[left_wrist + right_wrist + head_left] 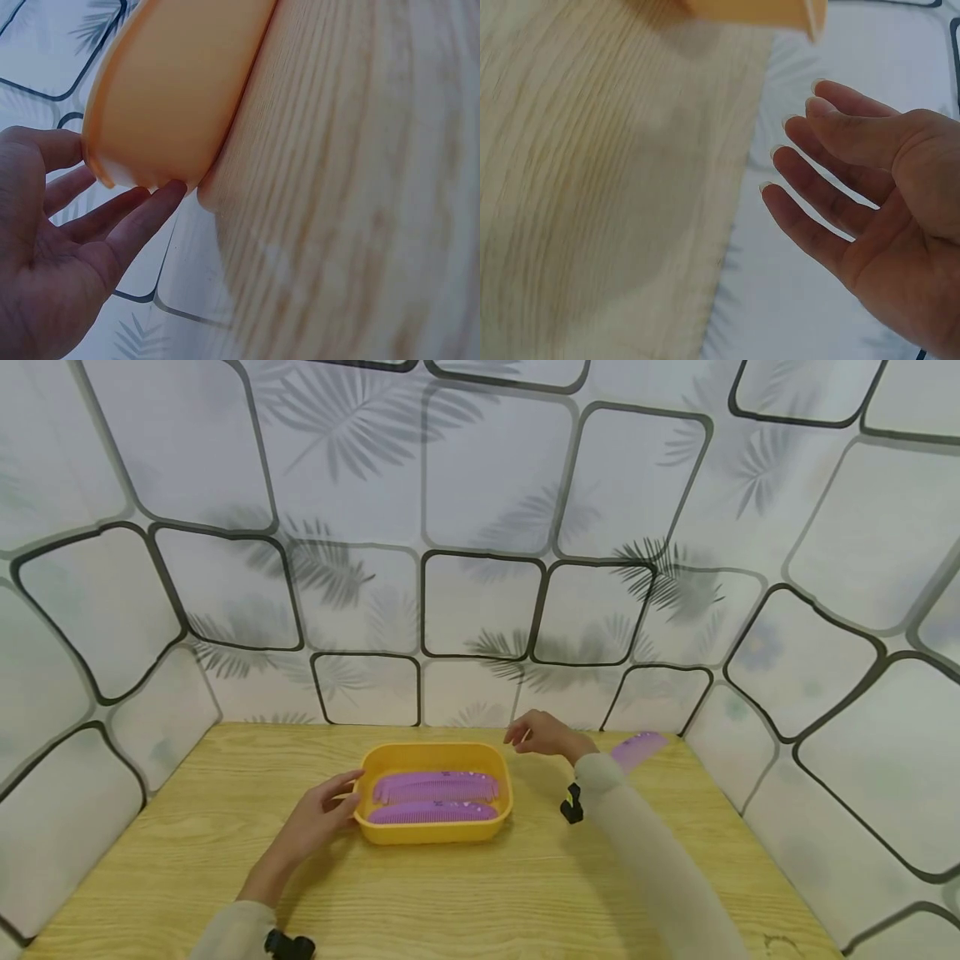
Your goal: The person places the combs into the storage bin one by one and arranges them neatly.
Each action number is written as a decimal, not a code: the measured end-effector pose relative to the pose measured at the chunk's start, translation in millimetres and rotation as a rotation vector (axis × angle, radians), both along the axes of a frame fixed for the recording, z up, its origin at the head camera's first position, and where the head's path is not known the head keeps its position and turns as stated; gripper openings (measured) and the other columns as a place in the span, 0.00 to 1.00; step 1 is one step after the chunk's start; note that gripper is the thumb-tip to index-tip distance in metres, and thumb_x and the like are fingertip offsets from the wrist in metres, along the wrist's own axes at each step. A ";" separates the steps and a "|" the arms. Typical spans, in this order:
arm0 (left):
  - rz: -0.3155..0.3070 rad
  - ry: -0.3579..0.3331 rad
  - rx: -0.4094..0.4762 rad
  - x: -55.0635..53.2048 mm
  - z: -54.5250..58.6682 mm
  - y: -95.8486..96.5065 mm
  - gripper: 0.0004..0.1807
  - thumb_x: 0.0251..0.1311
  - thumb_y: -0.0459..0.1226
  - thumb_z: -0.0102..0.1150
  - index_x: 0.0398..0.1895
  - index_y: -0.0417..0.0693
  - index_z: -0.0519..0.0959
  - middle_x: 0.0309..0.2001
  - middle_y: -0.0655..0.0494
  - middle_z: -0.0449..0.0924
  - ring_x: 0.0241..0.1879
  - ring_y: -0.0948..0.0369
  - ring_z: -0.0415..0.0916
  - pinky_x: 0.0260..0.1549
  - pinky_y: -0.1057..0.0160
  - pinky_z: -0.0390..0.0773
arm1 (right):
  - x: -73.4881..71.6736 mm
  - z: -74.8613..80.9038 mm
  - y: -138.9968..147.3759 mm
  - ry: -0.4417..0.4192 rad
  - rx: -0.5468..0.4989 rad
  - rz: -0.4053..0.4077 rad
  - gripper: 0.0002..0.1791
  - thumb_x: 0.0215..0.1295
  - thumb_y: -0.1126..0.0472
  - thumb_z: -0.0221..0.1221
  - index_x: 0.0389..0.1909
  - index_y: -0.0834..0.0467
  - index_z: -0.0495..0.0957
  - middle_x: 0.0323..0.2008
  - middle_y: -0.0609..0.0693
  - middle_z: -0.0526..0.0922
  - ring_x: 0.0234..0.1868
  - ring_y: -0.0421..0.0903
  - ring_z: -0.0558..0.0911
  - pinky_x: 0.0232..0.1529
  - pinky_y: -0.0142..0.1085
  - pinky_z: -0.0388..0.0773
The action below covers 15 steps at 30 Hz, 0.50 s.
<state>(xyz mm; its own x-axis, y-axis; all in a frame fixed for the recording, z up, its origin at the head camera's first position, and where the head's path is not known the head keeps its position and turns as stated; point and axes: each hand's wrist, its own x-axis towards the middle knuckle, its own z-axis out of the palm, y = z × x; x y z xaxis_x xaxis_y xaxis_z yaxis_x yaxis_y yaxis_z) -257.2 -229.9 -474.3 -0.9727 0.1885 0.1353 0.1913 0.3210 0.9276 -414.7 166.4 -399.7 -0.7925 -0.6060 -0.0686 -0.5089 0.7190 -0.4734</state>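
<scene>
A yellow plastic basket (pixel 431 834) stands on the wooden table, with purple combs lying lengthwise in it, an upper comb (pixel 435 787) and a lower comb (pixel 432 812). My left hand (pixel 324 814) is at the basket's left end. Seen from the left wrist, its fingertips (pixel 174 189) rest against the outside of the basket wall (pixel 180 82), with the fingers fairly straight. Beyond the basket's right back corner, my right hand (pixel 543 732) hovers with loosely bent fingers and nothing in it. The right wrist view shows the same empty hand (pixel 862 180) near the table's back edge.
Another purple comb (pixel 637 749) lies at the table's back right, partly hidden behind the right forearm. Patterned white cloth (pixel 480 610) rises behind and along both sides of the table (pixel 420 902). A black strap device (pixel 572 804) sits at the right wrist.
</scene>
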 end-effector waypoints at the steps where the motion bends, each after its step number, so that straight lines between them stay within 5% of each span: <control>1: 0.000 -0.001 -0.001 0.0 0.0 0.2 0.28 0.78 0.36 0.52 0.76 0.33 0.63 0.71 0.22 0.64 0.64 0.32 0.74 0.48 0.58 0.89 | -0.8 -2.2 6.1 0.008 0.003 -0.003 0.12 0.68 0.71 0.63 0.51 0.68 0.85 0.47 0.63 0.89 0.48 0.56 0.88 0.50 0.41 0.89; 7: 0.010 -0.012 -0.001 -0.2 -0.1 0.7 0.28 0.78 0.37 0.52 0.76 0.34 0.64 0.71 0.23 0.65 0.64 0.33 0.75 0.48 0.58 0.89 | -9.6 -18.8 51.2 0.009 -0.024 -0.056 0.14 0.64 0.73 0.64 0.50 0.69 0.85 0.48 0.66 0.87 0.50 0.60 0.87 0.52 0.47 0.88; 11: 0.014 -0.014 0.002 -0.4 -0.4 0.9 0.28 0.78 0.37 0.53 0.76 0.34 0.64 0.71 0.24 0.65 0.64 0.33 0.75 0.47 0.57 0.90 | -19.7 -34.7 87.6 -0.001 -0.139 -0.046 0.13 0.64 0.71 0.64 0.49 0.64 0.86 0.49 0.61 0.88 0.51 0.58 0.87 0.51 0.46 0.88; 15: 0.006 -0.007 0.009 -0.5 -0.5 1.0 0.28 0.78 0.36 0.53 0.76 0.34 0.64 0.70 0.23 0.65 0.64 0.33 0.75 0.47 0.57 0.90 | -14.1 -36.4 105.0 -0.033 -0.199 -0.094 0.13 0.66 0.72 0.63 0.51 0.64 0.86 0.53 0.62 0.87 0.54 0.61 0.85 0.54 0.47 0.87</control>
